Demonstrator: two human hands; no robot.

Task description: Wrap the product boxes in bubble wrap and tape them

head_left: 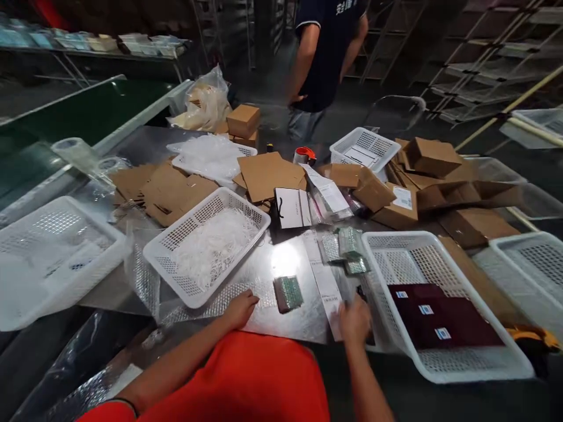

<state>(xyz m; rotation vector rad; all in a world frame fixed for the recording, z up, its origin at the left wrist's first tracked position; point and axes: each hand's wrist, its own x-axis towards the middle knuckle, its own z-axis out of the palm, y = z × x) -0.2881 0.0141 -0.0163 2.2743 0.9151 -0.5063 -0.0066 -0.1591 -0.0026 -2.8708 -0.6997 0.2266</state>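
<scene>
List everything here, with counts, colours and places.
Baskets: at least six, white, around the table
Shredded filler: one heap, white, left-centre basket
Labelled packets: apparently three, maroon, right basket
Wrapped packets: about four, greenish, mid-table
Cardboard: many, brown, back and right
Bag: one, white, table centre
Tape dispenser: one, orange, far side
Belt: one, green, far left
Co-worker: one, dark-shirted, behind table
Left hand: one, bare, lower middle
Right hand: one, bare, by paper strip

We have our bare left hand at the near edge of the shiny metal worktop, by a clear bubble-wrap sheet and a square green bubble-wrapped packet. Our bare right hand — blurred — is at a long white paper strip, left of a white perforated plastic basket holding flat dark-red pieces.
</scene>
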